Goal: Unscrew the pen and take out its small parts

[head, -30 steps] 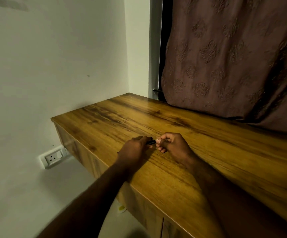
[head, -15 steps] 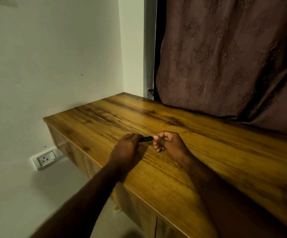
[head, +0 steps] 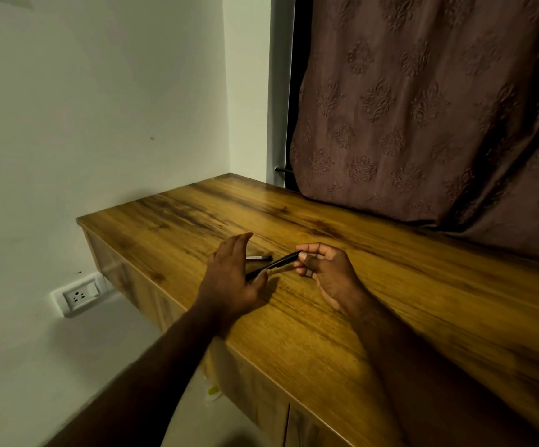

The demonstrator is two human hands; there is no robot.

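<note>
Left hand [head: 229, 279], half a second ago curled on the near end of the pen [head: 273, 264], now spread and released, fingers straight, thumb just below the pen's near tip. Right hand [head: 324, 269] as before: thumb and fingertips pinching the far end of the pen, remaining fingers curled. Newly visible past the left fingers: a short dark cap [head: 259, 258] lying flat on the desk [head: 342, 317], just left of the pen, apart from both hands.

Pen: slim, black, glossy, straight, tilted from near left to far right, raised a little above the wood. Cap: stubby cylinder, dull sheen; finer detail too small to tell.

Desk: warm brown wood-grain laminate, dark streaks along its length, square front edge, cabinet fronts of the same finish beneath. Far right: curtain [head: 439, 108], heavy brown cloth embossed with repeated floral medallions, its hem resting on the desk's far edge. Left: plain pale wall [head: 100, 108], meeting the desk's left end. Low on the wall: white socket [head: 79, 295] with switch. Lighting dim, yellowish.
</note>
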